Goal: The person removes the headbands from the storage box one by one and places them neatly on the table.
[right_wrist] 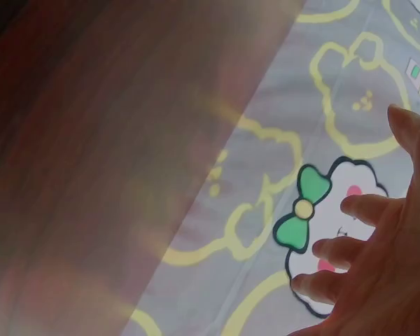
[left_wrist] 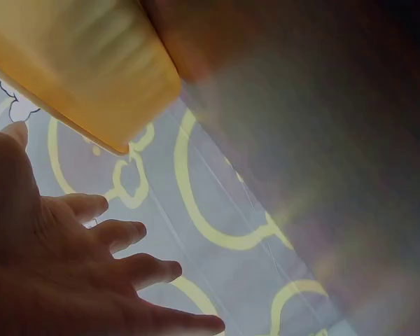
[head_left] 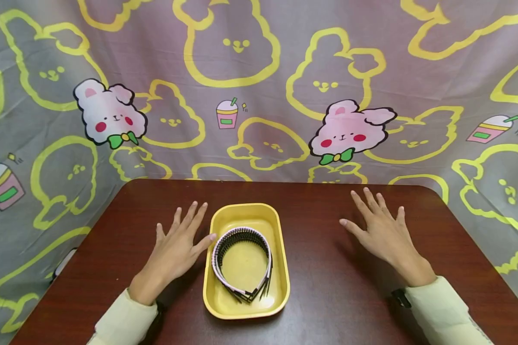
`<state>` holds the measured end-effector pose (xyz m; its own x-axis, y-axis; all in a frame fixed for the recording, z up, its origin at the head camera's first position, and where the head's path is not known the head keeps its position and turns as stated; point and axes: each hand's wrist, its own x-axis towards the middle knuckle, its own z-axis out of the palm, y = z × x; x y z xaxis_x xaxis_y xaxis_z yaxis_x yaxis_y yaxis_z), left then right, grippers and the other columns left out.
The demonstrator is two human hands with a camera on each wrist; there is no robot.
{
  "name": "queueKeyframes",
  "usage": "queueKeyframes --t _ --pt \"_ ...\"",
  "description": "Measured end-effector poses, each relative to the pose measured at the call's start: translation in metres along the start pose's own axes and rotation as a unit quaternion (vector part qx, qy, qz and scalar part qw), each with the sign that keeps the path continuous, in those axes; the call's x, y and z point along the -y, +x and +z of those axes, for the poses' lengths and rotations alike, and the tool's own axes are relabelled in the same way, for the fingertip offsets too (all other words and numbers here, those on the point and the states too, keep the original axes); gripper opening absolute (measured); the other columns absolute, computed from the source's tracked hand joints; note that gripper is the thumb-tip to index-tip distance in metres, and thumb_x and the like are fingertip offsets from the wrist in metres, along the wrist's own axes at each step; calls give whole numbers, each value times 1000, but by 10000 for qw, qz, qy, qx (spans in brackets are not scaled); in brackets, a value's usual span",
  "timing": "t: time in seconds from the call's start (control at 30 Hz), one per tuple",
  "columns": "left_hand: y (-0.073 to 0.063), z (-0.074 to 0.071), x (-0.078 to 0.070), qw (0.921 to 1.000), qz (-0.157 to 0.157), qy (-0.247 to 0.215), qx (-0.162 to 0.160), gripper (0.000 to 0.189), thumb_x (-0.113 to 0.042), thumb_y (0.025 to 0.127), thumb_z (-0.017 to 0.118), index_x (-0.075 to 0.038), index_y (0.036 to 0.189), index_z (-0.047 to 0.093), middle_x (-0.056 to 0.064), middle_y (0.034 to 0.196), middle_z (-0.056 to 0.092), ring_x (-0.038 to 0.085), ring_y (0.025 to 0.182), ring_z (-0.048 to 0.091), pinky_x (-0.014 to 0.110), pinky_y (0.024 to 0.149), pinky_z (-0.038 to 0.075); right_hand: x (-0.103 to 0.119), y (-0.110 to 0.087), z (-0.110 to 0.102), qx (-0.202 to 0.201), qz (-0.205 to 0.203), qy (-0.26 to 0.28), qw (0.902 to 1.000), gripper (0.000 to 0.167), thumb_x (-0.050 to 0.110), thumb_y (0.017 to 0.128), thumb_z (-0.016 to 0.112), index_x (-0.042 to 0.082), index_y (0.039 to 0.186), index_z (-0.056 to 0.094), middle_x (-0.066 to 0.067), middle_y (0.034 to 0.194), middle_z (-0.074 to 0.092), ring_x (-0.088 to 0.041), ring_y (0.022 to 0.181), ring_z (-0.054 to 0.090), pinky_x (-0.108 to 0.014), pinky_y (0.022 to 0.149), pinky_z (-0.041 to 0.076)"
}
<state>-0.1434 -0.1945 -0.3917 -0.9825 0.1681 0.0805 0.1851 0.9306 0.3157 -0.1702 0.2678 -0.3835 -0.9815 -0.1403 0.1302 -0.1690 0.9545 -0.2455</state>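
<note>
Several headbands [head_left: 242, 235], black toothed ones and a pale pinkish-white one, lie nested in a yellow plastic tray [head_left: 283, 268]. Fingers spread, my left hand [head_left: 172, 251] is at the left side of the tray, its thumb tip overlapping the rim in the head view. In the left wrist view the tray's outer wall [left_wrist: 91, 63] shows above the same hand, which holds nothing. My right hand [head_left: 382, 235] is well to the right of the tray, fingers spread and nothing in them. The right wrist view shows its fingers [right_wrist: 336, 252] extended, with no object near them.
The dark reddish-brown table [head_left: 315, 287] has rounded far corners. A grey curtain [head_left: 267, 143] with yellow outlines and pink-cheeked rabbits hangs behind it and along both sides. A dark-edged pale object [head_left: 64, 263] is partly visible beyond the left table edge.
</note>
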Motion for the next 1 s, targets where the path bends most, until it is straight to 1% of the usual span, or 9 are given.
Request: queueKeyframes --t 0.17,0.3,0.4,0.5,0.6,0.73,0.83,1.0 --pt "-12 1 -6 9987 71 -478 150 84 -58 103 56 -27 170 15 13 175 19 50 159 15 88 110 11 13 0 1 18 -142 32 9999 88 66 100 53 18 168 25 -23 173 19 -53 156 19 -86 112 5" --pt "-22 0 -11 9937 50 -1048 381 85 -58 103 55 -27 170 14 13 176 17 50 159 14 86 111 12 24 0 2 13 -287 84 9996 87 65 100 54 18 168 27 -22 173 21 -52 156 21 -85 113 7" --pt "-29 0 -14 9868 63 -1528 535 86 -56 103 57 -26 170 12 14 176 14 49 159 12 83 114 13 32 0 4 -44 -414 124 9991 86 64 100 55 18 168 27 -21 172 24 -51 156 24 -84 114 9" --pt "-35 2 -16 9784 141 -1972 598 89 -50 102 63 -21 170 12 17 176 12 47 160 11 76 119 15 40 1 6 -123 -522 197 9984 85 61 100 58 18 167 30 -20 171 27 -50 155 26 -82 115 12" --pt "-41 5 -19 9711 191 -2282 678 94 -45 100 69 -18 170 13 19 176 11 44 160 13 68 123 19 47 1 8 -155 -584 286 9978 83 58 100 61 18 166 31 -19 171 30 -49 155 28 -81 116 13" --pt "-46 7 -22 9609 140 -2605 931 103 -45 95 75 -16 170 11 22 175 10 41 160 15 66 124 18 56 1 10 -156 -661 414 9968 81 55 99 63 17 165 35 -18 170 33 -47 154 31 -80 116 16" --pt "-51 8 -25 9524 73 -2839 1106 110 -45 91 80 -16 170 9 19 176 9 41 160 15 65 125 16 64 2 12 -155 -741 531 9957 79 54 99 64 17 164 38 -18 168 38 -46 153 34 -79 117 17" --pt "-59 9 -27 9448 140 -3077 1117 118 -44 86 85 -13 170 9 16 176 13 40 159 19 64 124 19 77 5 18 -199 -971 718 9925 77 49 98 67 16 162 41 -16 165 44 -42 152 39 -72 120 24"
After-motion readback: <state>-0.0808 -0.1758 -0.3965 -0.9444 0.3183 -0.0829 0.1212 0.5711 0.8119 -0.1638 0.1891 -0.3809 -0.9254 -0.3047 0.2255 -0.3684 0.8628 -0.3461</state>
